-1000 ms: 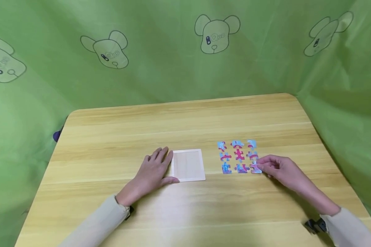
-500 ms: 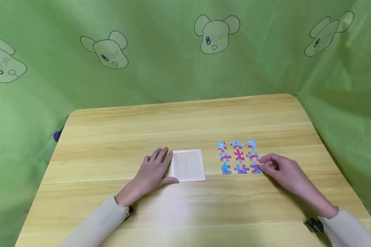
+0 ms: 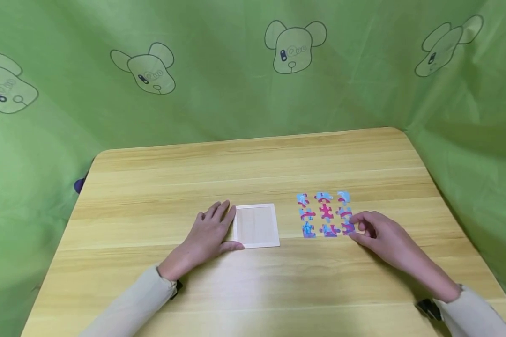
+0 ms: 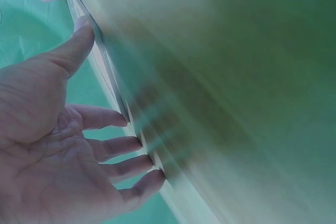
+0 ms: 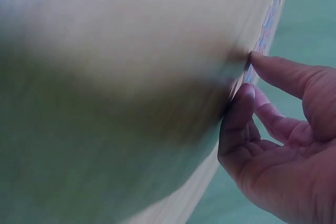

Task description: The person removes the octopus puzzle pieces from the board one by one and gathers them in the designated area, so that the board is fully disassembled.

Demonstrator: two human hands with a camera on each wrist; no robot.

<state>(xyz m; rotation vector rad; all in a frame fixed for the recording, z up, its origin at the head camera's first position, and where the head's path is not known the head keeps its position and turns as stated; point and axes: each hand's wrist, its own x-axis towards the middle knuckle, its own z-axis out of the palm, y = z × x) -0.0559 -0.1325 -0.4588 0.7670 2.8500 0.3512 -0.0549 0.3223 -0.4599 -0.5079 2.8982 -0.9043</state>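
My left hand (image 3: pixel 206 233) rests at the left side of a square wooden puzzle tray (image 3: pixel 277 227), fingers spread and fairly straight. Its thumb touches the near left corner, its index finger the far left. The left wrist view shows the fingertips (image 4: pixel 140 142) down at the table and tray edge. Right of the tray, several blue and pink jigsaw pieces (image 3: pixel 326 212) lie spaced in rows. With thumb and index finger my right hand (image 3: pixel 385 236) pinches the near right puzzle piece (image 3: pixel 347 227) by its edges; its other fingers curl under. The right wrist view sees that piece edge-on.
Both hands work over a light wood-grain table (image 3: pixel 185 178). Green curtain (image 3: pixel 227 93) with printed bear heads encloses the back and sides. A small dark blue object (image 3: pixel 79 185) shows past the table's left edge. Dark wrist devices (image 3: pixel 429 309) sit at the sleeves.
My right thumb has shifted toward the near edge of the near right piece, with the index finger at its far side. That piece has moved slightly left. The left hand and tray have stayed still.
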